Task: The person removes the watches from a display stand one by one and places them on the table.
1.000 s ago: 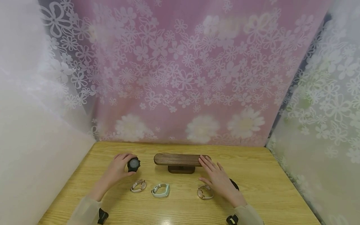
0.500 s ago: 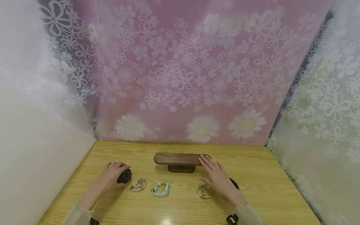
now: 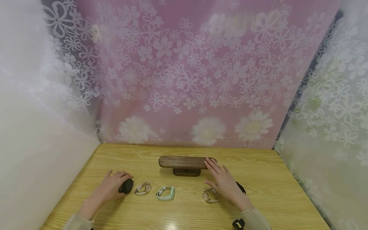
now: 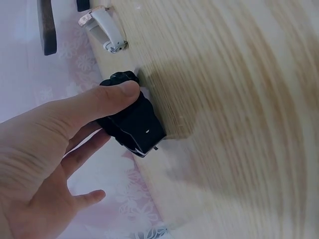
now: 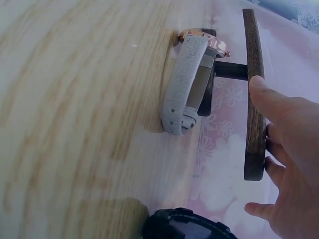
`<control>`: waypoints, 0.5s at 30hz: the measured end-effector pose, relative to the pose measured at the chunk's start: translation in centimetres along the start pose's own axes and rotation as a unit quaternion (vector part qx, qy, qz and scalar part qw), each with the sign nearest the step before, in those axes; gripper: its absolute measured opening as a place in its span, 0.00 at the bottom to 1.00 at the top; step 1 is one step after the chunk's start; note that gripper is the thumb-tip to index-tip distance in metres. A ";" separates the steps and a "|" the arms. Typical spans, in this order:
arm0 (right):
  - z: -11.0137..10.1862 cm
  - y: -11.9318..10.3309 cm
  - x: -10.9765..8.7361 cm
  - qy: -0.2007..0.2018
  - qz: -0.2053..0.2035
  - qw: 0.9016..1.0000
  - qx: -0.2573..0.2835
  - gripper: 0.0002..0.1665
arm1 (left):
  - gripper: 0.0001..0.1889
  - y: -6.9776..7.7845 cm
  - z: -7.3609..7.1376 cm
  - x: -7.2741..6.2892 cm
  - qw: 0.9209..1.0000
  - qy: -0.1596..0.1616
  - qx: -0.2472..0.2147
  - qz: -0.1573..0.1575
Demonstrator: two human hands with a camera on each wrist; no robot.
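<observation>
My left hand (image 3: 107,188) pinches a black watch (image 4: 133,122) between thumb and fingers, at or just above the wooden table's left side. In the left wrist view the thumb lies across it, and its strap points toward the camera. My right hand (image 3: 225,183) rests its fairly straight fingers on the right end of a dark wooden T-shaped stand (image 3: 181,162); its thumb looks apart from the bar in the head view. Below that hand lies a watch with a whitish strap and rose-gold case (image 5: 184,82). A black watch (image 5: 187,226) sits partly hidden beside the right hand.
A small pale-strapped watch (image 3: 143,188) and a mint-green watch (image 3: 165,193) lie on the wooden table (image 3: 149,215) between the hands. Floral cloth (image 3: 184,80) hangs behind the table, with pale walls at both sides.
The left hand has moved left and toward the person with the black watch, lowering it beside the pale-strapped watch. The right hand has stayed on the stand.
</observation>
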State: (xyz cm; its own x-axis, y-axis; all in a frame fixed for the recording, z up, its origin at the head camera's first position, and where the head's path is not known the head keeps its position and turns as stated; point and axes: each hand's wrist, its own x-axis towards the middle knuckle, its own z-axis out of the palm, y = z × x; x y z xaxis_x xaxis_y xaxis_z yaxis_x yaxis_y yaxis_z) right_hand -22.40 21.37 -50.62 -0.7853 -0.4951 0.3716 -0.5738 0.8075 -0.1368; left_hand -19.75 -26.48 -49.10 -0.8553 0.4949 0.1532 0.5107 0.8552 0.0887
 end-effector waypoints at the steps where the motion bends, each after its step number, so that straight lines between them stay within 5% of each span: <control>1: 0.0 0.0 0.0 -0.002 0.002 1.000 0.003 0.49 | 0.38 0.0 0.1 0.0 1.000 -0.002 -0.002 0.000; 9: 0.3 0.1 0.0 0.007 -0.002 1.000 0.012 0.49 | 0.39 0.1 0.2 -0.2 1.000 -0.011 -0.001 -0.004; 15: -0.5 0.0 0.3 -0.022 0.016 0.998 0.050 0.46 | 0.36 0.5 -0.2 -0.1 0.999 -0.008 -0.026 -0.018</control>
State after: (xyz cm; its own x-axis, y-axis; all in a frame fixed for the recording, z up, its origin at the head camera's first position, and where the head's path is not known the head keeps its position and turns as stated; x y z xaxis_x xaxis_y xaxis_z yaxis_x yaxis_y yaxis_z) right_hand -22.54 21.39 -50.10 -0.8121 -0.4846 0.3250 -0.5666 0.7881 -0.2406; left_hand -19.45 -26.14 -48.89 -0.8741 0.4672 0.1332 0.4835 0.8632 0.1454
